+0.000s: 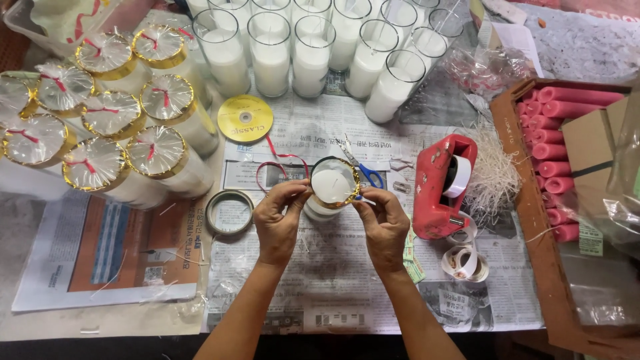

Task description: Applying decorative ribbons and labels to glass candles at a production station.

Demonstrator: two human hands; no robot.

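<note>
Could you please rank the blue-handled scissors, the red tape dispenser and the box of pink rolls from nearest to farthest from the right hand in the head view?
From the right hand:
1. Blue-handled scissors, just above it.
2. Red tape dispenser, to its right.
3. Box of pink rolls, at the far right.

light: bright, even, soft diffuse | shadows: faint | glare: cellophane tops (107,110), glass jars (313,47) | focus: sharp ctr | edges: slight wide-angle bend, bottom dark

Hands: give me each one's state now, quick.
Left hand: pinched on the gold-rimmed white glass candle.
Right hand: pinched on the same candle's rim.
</note>
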